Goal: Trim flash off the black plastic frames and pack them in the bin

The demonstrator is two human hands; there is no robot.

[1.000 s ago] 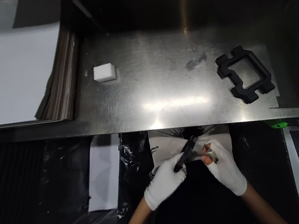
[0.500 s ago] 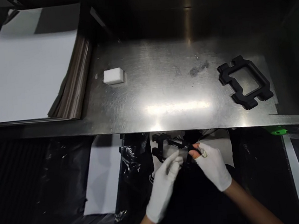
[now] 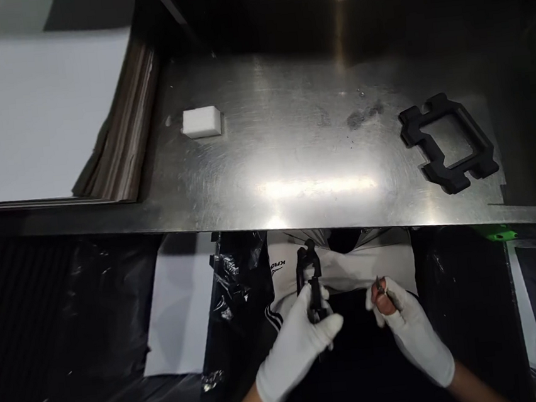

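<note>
Standing nearly on end, the small black plastic part (image 3: 309, 279) has its long axis running away from the person toward the table edge, its top end pointing up at the steel table (image 3: 292, 160) and its lower end pinched in the fingers of the gloved left hand (image 3: 299, 350), which grasp it below the table's near edge, over the lap. The right hand (image 3: 414, 335), just beside and apart from the part, has its fingers closed on a small thin blade (image 3: 380, 286) that pokes up past the bare fingertip. Half a second earlier the part lay crosswise, held between both hands; now it has turned upright and only the left hand has it, while the right has drawn off to the side. On the table, well apart from the hands, a black frame (image 3: 449, 142) lies flat at the right, a white foam block (image 3: 201, 121) at the left, and a stack of white sheets (image 3: 41, 109) beyond it.
</note>
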